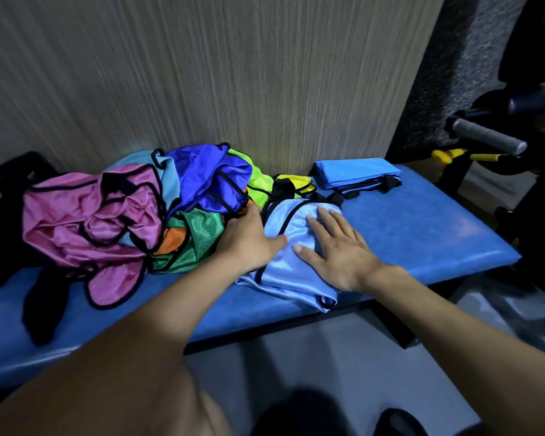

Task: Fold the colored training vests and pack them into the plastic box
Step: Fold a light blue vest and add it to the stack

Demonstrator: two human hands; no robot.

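- Grey wood-grain wall panelling rises behind a blue padded desk that runs from the left edge of view to its right end.
- On the desk, near the front edge and right of the middle, lies a light blue satin training vest with black trim, flattened and partly folded.
- The right hand lies palm down on this vest, fingers straight and spread.
- The left hand rests at the vest's left edge, fingers extended, its far side against the pile.
- A loose pile of crumpled vests sits left of the hands toward the back edge: a pink vest, a royal blue vest, a green mesh vest, an orange vest and a neon yellow-green vest.
- A folded blue vest rests at the back right corner of the desk, apart from the pile.
- Black fabric hangs over the front edge at the left.
- Beyond the right end stands a grey-gripped handle.
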